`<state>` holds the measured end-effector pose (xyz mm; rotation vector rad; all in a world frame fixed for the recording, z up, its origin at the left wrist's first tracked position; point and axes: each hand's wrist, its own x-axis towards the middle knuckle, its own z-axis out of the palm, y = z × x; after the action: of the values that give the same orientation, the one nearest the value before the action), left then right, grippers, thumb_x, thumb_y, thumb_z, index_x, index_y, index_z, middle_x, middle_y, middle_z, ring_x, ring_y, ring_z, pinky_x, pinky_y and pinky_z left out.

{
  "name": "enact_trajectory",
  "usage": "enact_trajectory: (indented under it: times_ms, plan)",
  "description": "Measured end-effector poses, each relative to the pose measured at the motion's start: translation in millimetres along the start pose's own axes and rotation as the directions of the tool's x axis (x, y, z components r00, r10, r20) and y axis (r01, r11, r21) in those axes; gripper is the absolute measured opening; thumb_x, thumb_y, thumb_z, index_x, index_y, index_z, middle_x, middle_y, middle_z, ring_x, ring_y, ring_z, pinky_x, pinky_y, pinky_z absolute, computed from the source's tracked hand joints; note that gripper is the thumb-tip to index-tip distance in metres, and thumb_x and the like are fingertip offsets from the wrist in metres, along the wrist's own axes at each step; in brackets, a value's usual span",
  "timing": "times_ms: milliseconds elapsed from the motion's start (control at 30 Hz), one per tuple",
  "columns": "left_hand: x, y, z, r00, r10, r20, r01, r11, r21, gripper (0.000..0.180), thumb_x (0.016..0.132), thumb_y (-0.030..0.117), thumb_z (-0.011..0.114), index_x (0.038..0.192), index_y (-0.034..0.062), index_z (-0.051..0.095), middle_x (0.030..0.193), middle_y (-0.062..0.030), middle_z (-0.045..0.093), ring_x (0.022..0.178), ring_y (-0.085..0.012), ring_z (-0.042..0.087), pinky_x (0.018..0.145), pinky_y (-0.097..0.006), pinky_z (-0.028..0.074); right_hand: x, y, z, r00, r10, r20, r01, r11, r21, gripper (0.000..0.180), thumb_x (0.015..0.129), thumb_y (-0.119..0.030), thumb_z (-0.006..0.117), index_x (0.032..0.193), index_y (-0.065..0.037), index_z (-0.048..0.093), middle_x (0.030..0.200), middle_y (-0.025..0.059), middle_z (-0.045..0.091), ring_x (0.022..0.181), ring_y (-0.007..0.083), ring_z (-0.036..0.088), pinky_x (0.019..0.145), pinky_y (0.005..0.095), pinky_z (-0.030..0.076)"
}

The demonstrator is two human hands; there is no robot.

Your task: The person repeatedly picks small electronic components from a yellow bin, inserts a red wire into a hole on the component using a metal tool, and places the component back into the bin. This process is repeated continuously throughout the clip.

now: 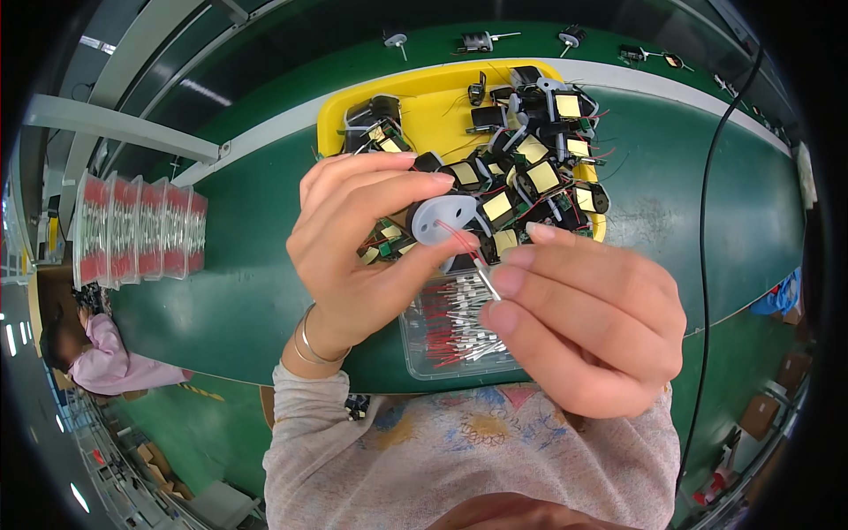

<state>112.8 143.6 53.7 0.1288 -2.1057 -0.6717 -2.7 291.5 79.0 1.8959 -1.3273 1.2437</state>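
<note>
My left hand (349, 234) is closed round a small dark part with a translucent white round cap (452, 208). The cap has holes in it and tilts toward me. A red wire runs out of the cap past my left thumb. It joins a thin white-sleeved wire lead (486, 278), whose white end my right hand (601, 322) pinches between thumb and fingers. Beneath both hands sits a clear plastic box (413, 353) of red and white wire leads. Beyond my fingers, black units with pale yellow pads (543, 177) lie heaped in a yellow tray (424, 93).
Stacked clear boxes of red and white leads (141, 230) stand at the left of the green table (238, 291). A black cable (704, 221) hangs down on the right. Several small units (477, 41) lie on the green strip behind. A person in pink (115, 358) sits far left.
</note>
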Motion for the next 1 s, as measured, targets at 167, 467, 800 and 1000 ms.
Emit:
enact_trajectory:
  times_ms: [167, 467, 800, 1000]
  plan:
    - [-0.8, 1.9, -0.3, 1.000, -0.028, -0.004, 0.027, 0.999, -0.022, 0.037, 0.051, 0.018, 0.081, 0.083, 0.0074, 0.066, 0.081, -0.0034, 0.064, 0.085, -0.0213, 0.059, 0.077, -0.032, 0.041, -1.3, -2.3, 0.5, 1.000, -0.006, 0.001, 0.006, 1.000, -0.009, 0.017, 0.064, -0.004, 0.066, 0.080, 0.000, 0.060, 0.081, 0.0118, 0.061, 0.075, 0.0228, 0.061, 0.068, 0.0337, 0.056]
    - [-1.7, 5.0, -1.1, 0.999, -0.044, -0.002, 0.044, 0.998, -0.036, 0.038, 0.050, 0.017, 0.082, 0.083, 0.0075, 0.066, 0.080, -0.0043, 0.064, 0.086, -0.0213, 0.059, 0.078, -0.033, 0.041, -1.8, -3.7, -0.5, 1.000, -0.001, -0.004, 0.001, 1.000, -0.012, 0.018, 0.065, -0.005, 0.066, 0.081, 0.000, 0.060, 0.081, 0.0117, 0.061, 0.075, 0.0229, 0.061, 0.068, 0.0343, 0.056]
    - [-1.3, 5.2, -0.9, 1.000, -0.027, -0.004, 0.027, 0.999, -0.039, 0.037, 0.051, 0.016, 0.081, 0.084, 0.0082, 0.066, 0.080, -0.0042, 0.064, 0.086, -0.0215, 0.058, 0.078, -0.033, 0.040, -0.8, -2.3, -1.1, 1.000, 0.007, -0.012, -0.007, 1.000, -0.012, 0.019, 0.064, -0.007, 0.068, 0.080, 0.000, 0.061, 0.080, 0.0111, 0.062, 0.074, 0.0225, 0.062, 0.067, 0.0324, 0.056]
    - [-0.5, 15.4, -7.3, 0.991, 0.004, 0.135, -0.024, 0.989, 0.146, 0.040, 0.050, 0.016, 0.079, 0.089, 0.0103, 0.068, 0.083, -0.0029, 0.063, 0.091, -0.0224, 0.056, 0.075, -0.033, 0.041, -0.7, 9.2, 5.3, 0.986, 0.166, 0.022, -0.168, 0.978, 0.122, 0.020, 0.057, -0.003, 0.072, 0.075, 0.001, 0.064, 0.075, 0.0102, 0.063, 0.065, 0.0211, 0.062, 0.060, 0.0286, 0.052]
